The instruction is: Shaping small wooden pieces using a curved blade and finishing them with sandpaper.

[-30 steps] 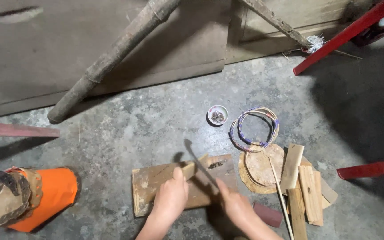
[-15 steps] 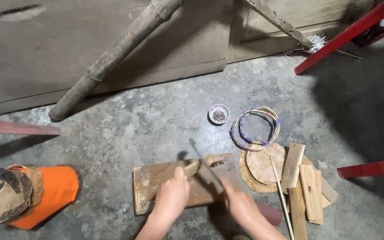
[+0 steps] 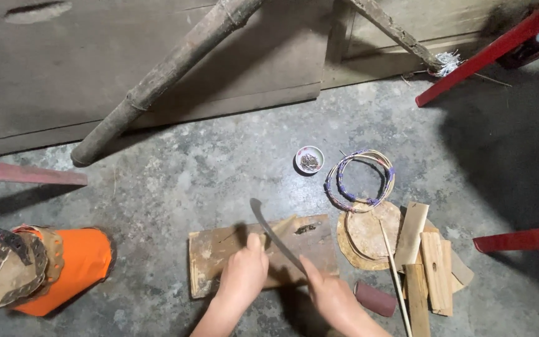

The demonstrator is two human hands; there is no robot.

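Observation:
A worn wooden board (image 3: 219, 256) lies flat on the concrete floor in front of me. My left hand (image 3: 244, 274) rests on the board, fingers curled over a small piece I cannot make out. My right hand (image 3: 329, 293) grips the handle of a long curved knife (image 3: 272, 231). Its blade slants up and to the left over the board, tip raised just beyond the board's far edge.
Right of the board lie round woven discs (image 3: 369, 234), flat wooden strips (image 3: 435, 268), a thin stick (image 3: 394, 274), a coiled ring (image 3: 360, 181) and a small bowl of nails (image 3: 310, 160). An orange cone-shaped thing (image 3: 63, 268) sits left. A thick pole (image 3: 163, 75) leans behind; red bars (image 3: 519, 238) flank the right.
The knife blade has swung from lying low across the board to a raised slant. Both hands stayed on the board with only slight shifts.

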